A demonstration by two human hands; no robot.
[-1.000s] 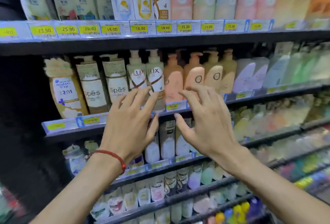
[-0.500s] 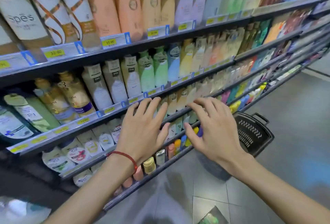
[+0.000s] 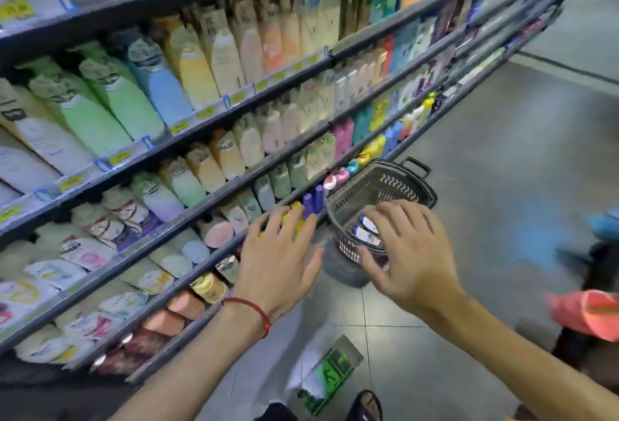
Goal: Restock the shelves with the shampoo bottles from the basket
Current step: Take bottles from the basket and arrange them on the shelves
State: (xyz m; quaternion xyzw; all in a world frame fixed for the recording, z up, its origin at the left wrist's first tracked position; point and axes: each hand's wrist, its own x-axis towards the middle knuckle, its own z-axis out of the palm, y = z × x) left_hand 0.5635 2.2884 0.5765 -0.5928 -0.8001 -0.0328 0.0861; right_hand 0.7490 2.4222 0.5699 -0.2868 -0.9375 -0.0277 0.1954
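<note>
A: Nearest, low in the frame, what are the person's hands doing?

B: Both are empty. The left hand, with a red string bracelet at the wrist, is at centre frame, palm down, fingers spread and nearly straight. The right hand, just to its right, is spread too, with its fingers a little bent. It hovers over the basket and grips nothing.

A: And the shampoo bottles?

B: They lie on their sides in the bottom of the basket, right of centre, partly hidden behind the right hand's fingers. White bodies and blue labels show. How many there are cannot be told.

A: How would they handle?

B: They look like smooth moulded plastic, so probably stiff-walled, fairly weighty if full, a bit slippery and not fragile. The surest hold is likely round the middle of the body, thumb against fingers, rather than by the cap. As they lie flat, the fingers would have to reach round the sides.

A: The basket itself?

B: It is dark rigid plastic with slotted walls, chevron cut-outs and a loop handle on the far rim. It stands on the grey tiled floor, just beside the foot of the shelves.

A: And beyond?

B: The shelves run from lower left to upper right on dark rails with yellow price tags. They are packed with pastel bottles and soft-looking pouches, and all of it is blurred.
</note>
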